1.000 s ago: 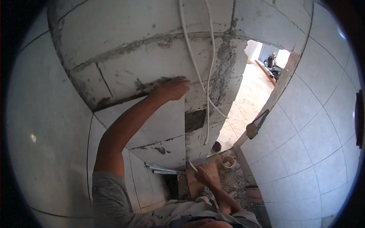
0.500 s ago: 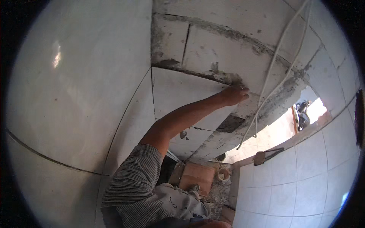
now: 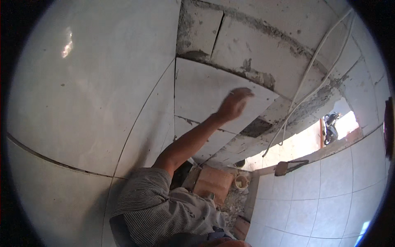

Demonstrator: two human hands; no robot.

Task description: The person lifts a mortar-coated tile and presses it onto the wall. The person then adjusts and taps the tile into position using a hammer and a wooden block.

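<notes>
Grey striped sleeve [image 3: 144, 189] at lower L, L arm bent at elbow; forearm angles up & to R across the wall. L hand [image 3: 236, 103] hangs in front of the upper tile [image 3: 201, 84], over its R part, wrist bent a bit, fingers looking part-curled. Blurred, so can't tell if loose or clenched, or if skin touches tile; nothing seen in the grasp. R hand outside view, grip can't be told.

Count: 1 hand in view; 2 pale tiles in the stack under it, upper one + lower tile [image 3: 218, 142], joint btwn them rough & dark in spots. Upper tile's L edge is at the corner w/ the L wall, top edge just below a mortar-smeared line. White cable [image 3: 312, 60], 2 runs, hanging to R. 1 dark recess [image 3: 256, 128] R of the tiles. 1 reddish-brown board [image 3: 214, 181] & 1 lt-coloured bucket [image 3: 236, 185] side by side on the floor.

Surface/room: bare block wall [image 3: 259, 53] above, grey mortar patches + seams. L wall [image 3: 103, 103] has big glossy tiles, R wall [image 3: 300, 197] bluish-white gridded ones. Rubble [image 3: 236, 201] near bucket. Bright opening at R, 1 motorbike [image 3: 331, 127] beyond.
</notes>
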